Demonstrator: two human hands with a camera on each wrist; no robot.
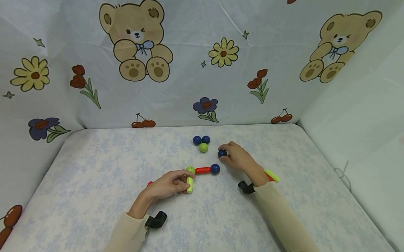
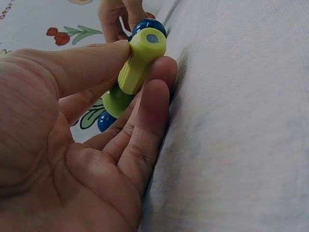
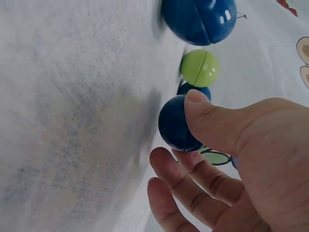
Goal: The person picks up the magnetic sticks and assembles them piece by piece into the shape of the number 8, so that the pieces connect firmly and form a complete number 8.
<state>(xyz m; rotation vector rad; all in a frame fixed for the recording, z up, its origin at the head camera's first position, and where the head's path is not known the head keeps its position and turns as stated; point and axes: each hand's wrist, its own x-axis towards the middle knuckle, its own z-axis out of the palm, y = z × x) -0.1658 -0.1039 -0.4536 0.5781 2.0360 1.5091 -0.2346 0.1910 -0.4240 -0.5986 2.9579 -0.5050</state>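
Note:
Between thumb and fingers, my left hand (image 1: 170, 185) pinches a yellow-green magnetic rod (image 2: 133, 72), whose near end shows a grey metal disc. The rod's far end meets a green ball (image 1: 190, 169). From that ball a red rod (image 1: 203, 170) runs right to a blue ball (image 1: 215, 169), all joined in an L. Just beyond and to the right, my right hand (image 1: 239, 160) holds a loose blue ball (image 3: 175, 123) by thumb and fingers, apart from the joined pieces. The fingertips behind this ball are partly hidden.
Farther back, two blue balls (image 1: 197, 140) and a green ball (image 1: 203, 147) lie clustered. Beside my right wrist lie a yellow-green rod (image 1: 272, 175) and a red piece (image 1: 269, 177), partly covered. Another red piece (image 1: 150, 183) peeks out behind my left hand. Printed cloth walls border the table.

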